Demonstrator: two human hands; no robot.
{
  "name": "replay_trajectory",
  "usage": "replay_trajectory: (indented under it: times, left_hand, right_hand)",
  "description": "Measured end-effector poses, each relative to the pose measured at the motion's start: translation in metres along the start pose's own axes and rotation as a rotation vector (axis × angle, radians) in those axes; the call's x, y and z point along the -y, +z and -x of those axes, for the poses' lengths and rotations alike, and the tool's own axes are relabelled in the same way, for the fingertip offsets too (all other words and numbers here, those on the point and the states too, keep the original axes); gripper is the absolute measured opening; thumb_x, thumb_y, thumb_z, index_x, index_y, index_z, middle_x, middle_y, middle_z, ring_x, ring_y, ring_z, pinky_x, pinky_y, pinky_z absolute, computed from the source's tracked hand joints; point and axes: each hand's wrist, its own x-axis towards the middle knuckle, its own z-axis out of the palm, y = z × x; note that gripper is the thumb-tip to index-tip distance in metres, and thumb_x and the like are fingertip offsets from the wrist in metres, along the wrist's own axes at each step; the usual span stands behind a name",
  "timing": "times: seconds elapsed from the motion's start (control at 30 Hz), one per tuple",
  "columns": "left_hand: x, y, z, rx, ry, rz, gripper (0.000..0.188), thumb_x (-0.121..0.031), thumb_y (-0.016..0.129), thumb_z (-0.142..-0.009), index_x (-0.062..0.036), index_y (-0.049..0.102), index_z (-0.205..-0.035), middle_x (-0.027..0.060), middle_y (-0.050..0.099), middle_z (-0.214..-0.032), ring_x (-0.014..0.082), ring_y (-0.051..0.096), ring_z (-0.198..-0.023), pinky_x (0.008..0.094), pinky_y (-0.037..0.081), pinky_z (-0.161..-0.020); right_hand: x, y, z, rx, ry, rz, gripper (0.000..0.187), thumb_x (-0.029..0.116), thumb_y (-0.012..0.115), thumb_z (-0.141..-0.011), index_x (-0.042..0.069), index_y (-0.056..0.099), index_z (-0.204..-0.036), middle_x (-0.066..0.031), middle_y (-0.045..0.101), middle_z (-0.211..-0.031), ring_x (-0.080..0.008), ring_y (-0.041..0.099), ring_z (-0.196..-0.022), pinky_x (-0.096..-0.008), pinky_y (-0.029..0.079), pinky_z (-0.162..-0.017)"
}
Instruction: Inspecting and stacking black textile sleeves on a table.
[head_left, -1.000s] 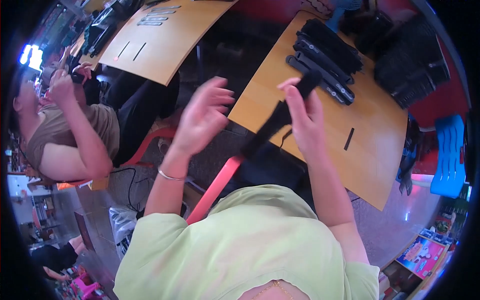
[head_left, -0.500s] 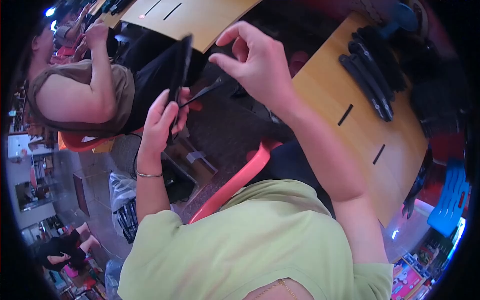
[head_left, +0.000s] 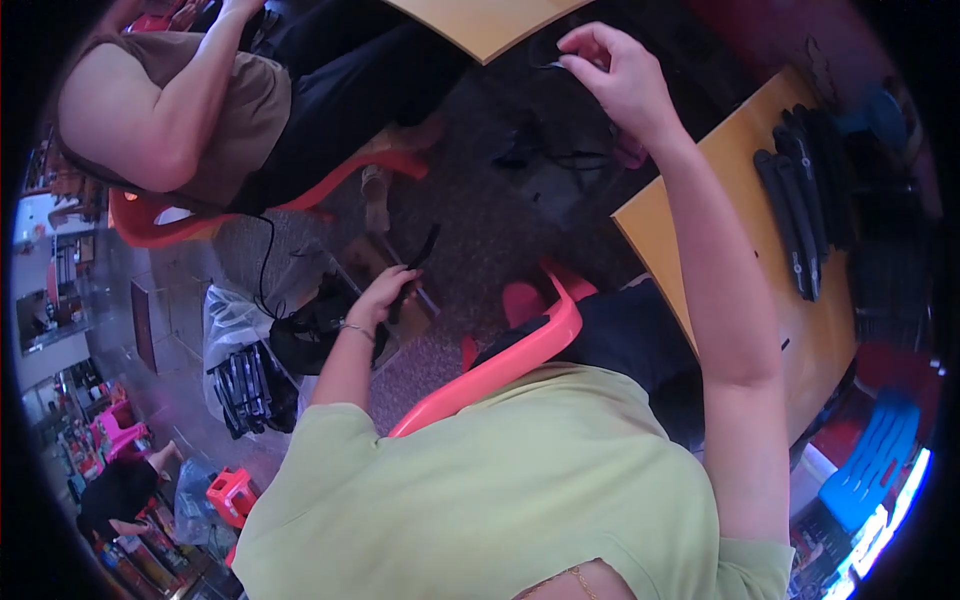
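My left hand [head_left: 388,290] is lowered at the left, above an open cardboard box [head_left: 366,258]. Its fingers are closed around a long, flat black piece [head_left: 428,246], whose far end sticks out past them; its exact kind is unclear. Raised at the upper right, my right hand [head_left: 625,80] has its thumb and forefinger pinched together. A small shiny tip [head_left: 552,65] shows beside them, too small to name. This hand is in the air, between the corners of two wooden tables.
Several long black padded pieces [head_left: 800,215] lie on the right wooden table [head_left: 655,230]. Another wooden tabletop [head_left: 490,22] juts in above. A red plastic chair [head_left: 490,370] curves before me. A seated person [head_left: 240,120], a black bag [head_left: 310,335] and a plastic bag [head_left: 235,315] are leftward.
My left hand has dropped toward the box with the black piece. My right hand has moved up and right, away from it. The view has shifted.
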Motion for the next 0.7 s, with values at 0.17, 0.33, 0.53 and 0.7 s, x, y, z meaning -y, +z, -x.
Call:
replay_trajectory:
  times: [0.17, 0.33, 0.53, 0.7]
  left_hand:
    - [0.044, 0.025, -0.043, -0.155, -0.094, 0.238, 0.018, -0.023, 0.057, -0.09, -0.0074, 0.056, -0.1, 0.0054, 0.057, -0.073, 0.0152, 0.053, -0.054, 0.0278, 0.043, -0.044]
    - [0.052, 0.056, -0.056, -0.221, -0.073, 0.17, 0.015, -0.02, 0.055, -0.091, -0.0076, 0.05, -0.097, 0.0062, 0.052, -0.064, 0.0186, 0.05, -0.048, 0.0328, 0.044, -0.043]
    - [0.107, 0.053, -0.127, -0.454, -0.111, 0.173, 0.019, -0.013, 0.063, -0.083, -0.0011, 0.056, -0.096, 0.0073, 0.056, -0.065, 0.0222, 0.055, -0.055, 0.0374, 0.041, -0.048]
    - [0.103, 0.059, -0.15, -0.504, -0.106, 0.051, 0.03, -0.016, 0.068, -0.08, -0.0003, 0.059, -0.104, 0.0095, 0.063, -0.082, 0.0236, 0.061, -0.071, 0.0388, 0.044, -0.054]
  right_hand:
    - [-0.047, 0.018, 0.004, 0.016, 0.09, 0.156, 0.025, 0.023, 0.071, -0.08, 0.004, 0.066, -0.096, -0.0117, 0.065, -0.096, -0.0246, 0.065, -0.089, -0.0329, 0.052, -0.08]
    - [-0.072, 0.015, 0.018, 0.1, 0.094, 0.3, 0.05, 0.039, 0.065, -0.084, 0.005, 0.055, -0.119, -0.0179, 0.058, -0.118, -0.0333, 0.055, -0.112, -0.0393, 0.044, -0.096]
    - [0.013, -0.03, 0.067, 0.2, 0.268, -0.319, 0.027, 0.013, 0.062, -0.086, 0.004, 0.06, -0.112, -0.0115, 0.066, -0.1, -0.0199, 0.064, -0.095, -0.0309, 0.05, -0.084]
    - [0.066, -0.108, 0.146, 0.267, 0.312, -0.307, 0.03, 0.004, 0.062, -0.084, -0.001, 0.059, -0.113, -0.0096, 0.066, -0.099, -0.0168, 0.064, -0.093, -0.0289, 0.05, -0.084]
